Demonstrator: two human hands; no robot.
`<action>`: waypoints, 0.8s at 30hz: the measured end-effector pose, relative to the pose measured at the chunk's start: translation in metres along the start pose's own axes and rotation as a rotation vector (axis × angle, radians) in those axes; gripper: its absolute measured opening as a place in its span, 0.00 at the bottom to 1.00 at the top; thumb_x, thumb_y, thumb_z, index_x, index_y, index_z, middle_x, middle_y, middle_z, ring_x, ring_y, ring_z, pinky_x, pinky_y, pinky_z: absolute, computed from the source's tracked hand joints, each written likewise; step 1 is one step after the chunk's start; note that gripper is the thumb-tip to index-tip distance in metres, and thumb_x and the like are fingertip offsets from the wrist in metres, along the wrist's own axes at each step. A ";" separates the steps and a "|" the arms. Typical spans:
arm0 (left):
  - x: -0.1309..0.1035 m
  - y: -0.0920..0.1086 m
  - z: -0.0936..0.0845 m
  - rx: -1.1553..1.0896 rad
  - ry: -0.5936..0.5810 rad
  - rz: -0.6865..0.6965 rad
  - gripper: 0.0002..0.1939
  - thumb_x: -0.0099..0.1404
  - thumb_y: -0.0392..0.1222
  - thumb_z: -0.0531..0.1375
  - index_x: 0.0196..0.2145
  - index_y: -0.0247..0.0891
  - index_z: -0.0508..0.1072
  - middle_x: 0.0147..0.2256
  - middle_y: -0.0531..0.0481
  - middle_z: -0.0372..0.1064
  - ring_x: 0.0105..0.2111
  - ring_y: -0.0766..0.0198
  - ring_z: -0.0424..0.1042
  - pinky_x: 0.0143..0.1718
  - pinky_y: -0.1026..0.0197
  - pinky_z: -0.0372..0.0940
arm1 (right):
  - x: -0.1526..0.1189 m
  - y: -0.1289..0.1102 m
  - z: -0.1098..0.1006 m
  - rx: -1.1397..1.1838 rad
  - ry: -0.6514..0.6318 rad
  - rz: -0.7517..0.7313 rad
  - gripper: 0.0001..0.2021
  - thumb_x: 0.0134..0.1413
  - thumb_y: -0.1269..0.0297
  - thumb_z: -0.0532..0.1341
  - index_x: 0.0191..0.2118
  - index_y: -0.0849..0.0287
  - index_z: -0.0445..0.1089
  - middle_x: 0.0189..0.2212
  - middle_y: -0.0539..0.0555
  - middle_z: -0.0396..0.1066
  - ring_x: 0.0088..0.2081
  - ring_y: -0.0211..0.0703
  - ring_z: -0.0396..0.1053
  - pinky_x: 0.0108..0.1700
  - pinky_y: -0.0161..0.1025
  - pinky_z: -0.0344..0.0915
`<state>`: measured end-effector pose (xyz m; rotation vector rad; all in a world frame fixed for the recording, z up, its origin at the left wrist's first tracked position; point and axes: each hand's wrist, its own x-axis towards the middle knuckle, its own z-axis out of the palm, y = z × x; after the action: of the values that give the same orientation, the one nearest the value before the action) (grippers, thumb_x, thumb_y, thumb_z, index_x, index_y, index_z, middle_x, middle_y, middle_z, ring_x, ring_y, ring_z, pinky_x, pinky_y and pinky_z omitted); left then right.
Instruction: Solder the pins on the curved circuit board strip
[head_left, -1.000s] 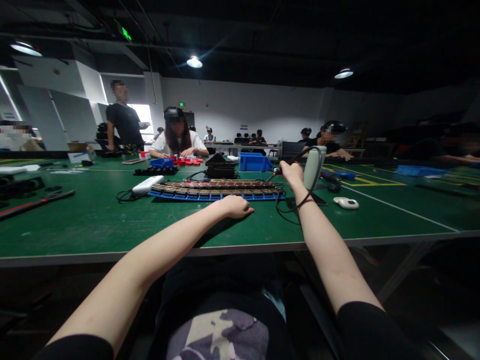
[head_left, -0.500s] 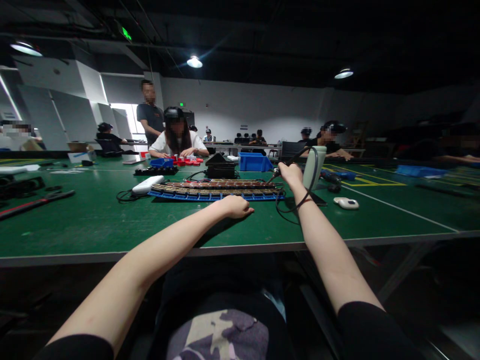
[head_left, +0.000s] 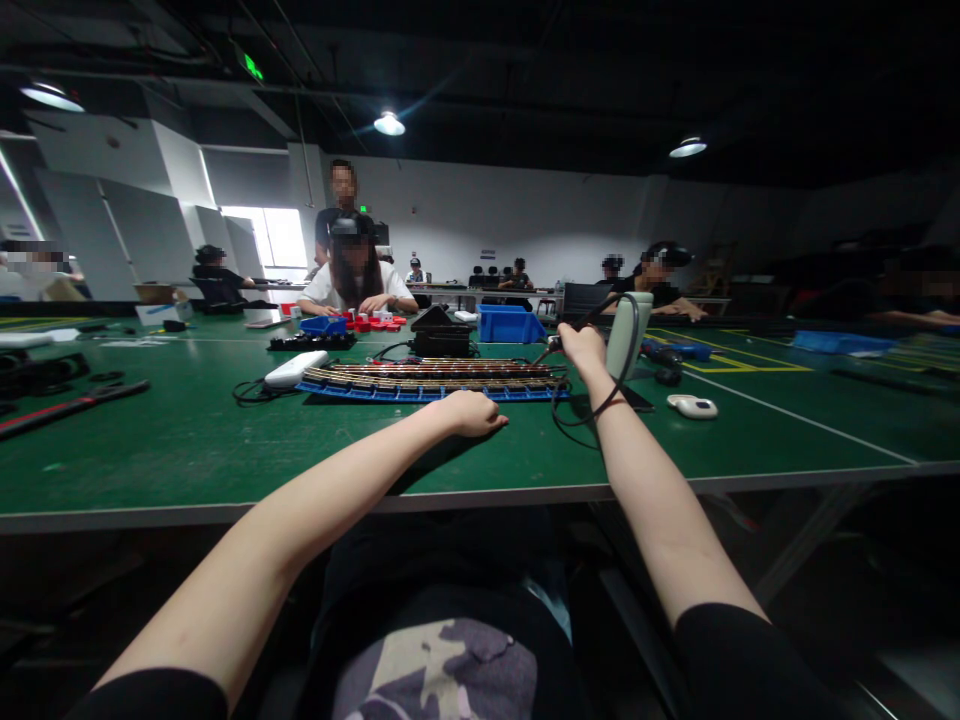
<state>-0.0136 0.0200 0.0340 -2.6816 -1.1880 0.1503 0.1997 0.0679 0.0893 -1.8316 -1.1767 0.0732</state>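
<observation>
A long blue tray-like strip (head_left: 360, 392) carrying rows of copper-coloured and dark parts lies crosswise on the green table. My right hand (head_left: 583, 350) is closed around a soldering iron (head_left: 553, 346), its thin tip pointing down and left at the strip's right end. Whether the tip touches the parts I cannot tell. From the iron a black cable (head_left: 616, 388) loops over my right wrist. In front of the strip, my left hand (head_left: 472, 413) rests low over the table with its fingers curled in. Anything inside those fingers is hidden.
Behind the strip stand a black device (head_left: 441, 335) and a blue bin (head_left: 510, 323). A white box (head_left: 295, 370) with a cable lies left; a pale green upright object (head_left: 628, 335) and a small white case (head_left: 692, 406) are right. Across the table, a person (head_left: 358, 275) handles red parts.
Both my hands and the soldering iron keep the same position. In the background, a standing person has moved right, behind the seated person.
</observation>
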 end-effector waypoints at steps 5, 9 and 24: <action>-0.001 0.001 -0.002 -0.007 0.000 -0.002 0.29 0.72 0.55 0.42 0.45 0.34 0.76 0.46 0.35 0.75 0.46 0.48 0.74 0.44 0.53 0.67 | 0.001 0.000 0.000 0.001 0.000 -0.003 0.21 0.56 0.55 0.55 0.45 0.66 0.76 0.45 0.66 0.75 0.50 0.58 0.71 0.50 0.45 0.66; 0.000 0.000 0.000 -0.009 -0.003 -0.005 0.29 0.72 0.55 0.42 0.45 0.35 0.76 0.46 0.35 0.75 0.47 0.48 0.74 0.44 0.53 0.67 | 0.003 0.001 0.002 -0.009 -0.009 -0.005 0.22 0.56 0.55 0.55 0.45 0.66 0.76 0.45 0.67 0.75 0.50 0.59 0.71 0.50 0.46 0.66; 0.000 0.000 0.000 -0.011 0.005 -0.009 0.29 0.72 0.56 0.43 0.44 0.35 0.77 0.45 0.36 0.75 0.47 0.49 0.74 0.45 0.55 0.67 | 0.001 0.001 0.000 -0.004 -0.012 0.005 0.21 0.55 0.54 0.54 0.43 0.64 0.76 0.43 0.66 0.76 0.47 0.57 0.72 0.48 0.44 0.66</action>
<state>-0.0138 0.0196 0.0341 -2.6837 -1.2024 0.1356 0.2006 0.0686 0.0893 -1.8402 -1.1816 0.0842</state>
